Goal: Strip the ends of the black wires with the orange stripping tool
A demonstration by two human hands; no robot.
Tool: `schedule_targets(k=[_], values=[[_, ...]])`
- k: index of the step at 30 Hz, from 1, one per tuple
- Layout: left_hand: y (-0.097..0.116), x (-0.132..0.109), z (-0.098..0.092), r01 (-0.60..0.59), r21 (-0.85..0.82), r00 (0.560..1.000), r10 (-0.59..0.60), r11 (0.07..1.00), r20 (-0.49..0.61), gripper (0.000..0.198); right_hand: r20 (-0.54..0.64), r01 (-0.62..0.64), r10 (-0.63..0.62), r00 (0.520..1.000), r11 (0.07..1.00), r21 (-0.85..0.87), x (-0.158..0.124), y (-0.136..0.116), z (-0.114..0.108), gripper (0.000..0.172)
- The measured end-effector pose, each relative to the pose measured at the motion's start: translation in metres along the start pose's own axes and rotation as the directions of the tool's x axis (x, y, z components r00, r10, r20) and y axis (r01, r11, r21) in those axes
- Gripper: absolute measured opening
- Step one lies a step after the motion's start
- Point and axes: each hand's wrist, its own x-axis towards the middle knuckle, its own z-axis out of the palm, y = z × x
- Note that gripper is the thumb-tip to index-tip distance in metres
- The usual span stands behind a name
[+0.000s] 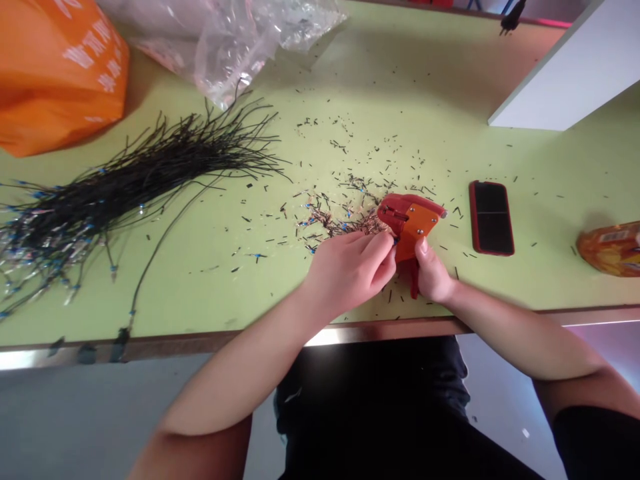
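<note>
My right hand [434, 273] is wrapped round a red and orange wire stripper [417, 223], its thumb pressed along the tool's near side. The tool is tilted, its red head toward the left and a red handle pointing down. My left hand [353, 263] is closed in a pinch right beside the tool's head; what its fingers hold is hidden. Just beyond my hands lies a pile of cut wire scraps [357, 225], dark with some blue and copper bits. To the left rests a large bundle of black wires [145, 160], many with blue and pale ends.
One loose black wire [150, 257] runs to the table's front edge, near dark tape [120, 345]. A phone [493, 217], an amber container [613, 248] and a white panel [570, 67] stand right. An orange bag [60, 73] and clear plastic bags [235, 47] lie back left.
</note>
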Motion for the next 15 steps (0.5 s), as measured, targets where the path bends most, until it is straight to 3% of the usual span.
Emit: schedule_targets(k=[4, 15], values=[[0.0004, -0.0005, -0.0004, 0.004, -0.004, 1.0, -0.004, 1.0, 0.0, 0.02, -0.081, 0.017, -0.012, 0.997, 0.998, 0.058, 0.0003, -0.0016, 0.0024, 0.074], [0.0012, 0.0001, -0.0017, -0.008, 0.005, 1.0, 0.008, 1.0, 0.018, 0.023, -0.113, -0.009, 0.012, 0.993, 1.0, 0.027, -0.0017, -0.003, 0.0009, 0.073]])
